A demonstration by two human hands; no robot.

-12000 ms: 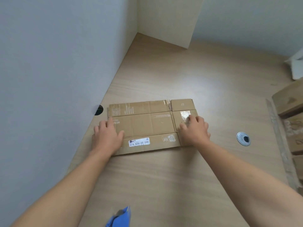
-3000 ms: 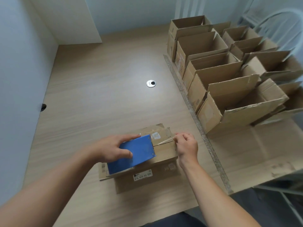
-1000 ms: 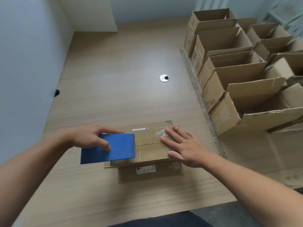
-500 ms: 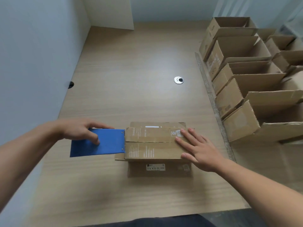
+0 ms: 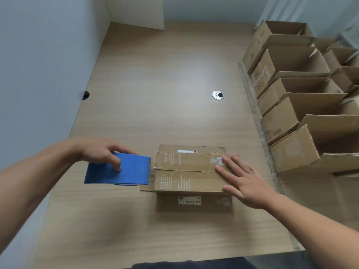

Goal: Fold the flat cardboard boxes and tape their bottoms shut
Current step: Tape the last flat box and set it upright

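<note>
The left hand [image 5: 101, 152] is at the middle left of the frame. Its fingers are curled round the blue tape dispenser [image 5: 124, 171] and grip it from the top. One finger lies on the flat blue side. The front end of the dispenser touches the left end of the cardboard box [image 5: 186, 179], right where the two top flaps meet.

The right hand [image 5: 246, 183] is at the lower right. It is flat, with its fingers straight and spread out. It presses down on the right end of the box and holds nothing.

The box sits on the table [image 5: 155, 84], low in the middle of the frame. It is brown and folded into shape. Its two long flaps are closed, and a seam runs from left to right between them. I cannot tell if tape lies on the seam. The flaps have small print on them. A white label [image 5: 189, 200] with numbers is on the near side.

A row of open boxes [image 5: 303, 105] stands along the right edge of the frame.
</note>
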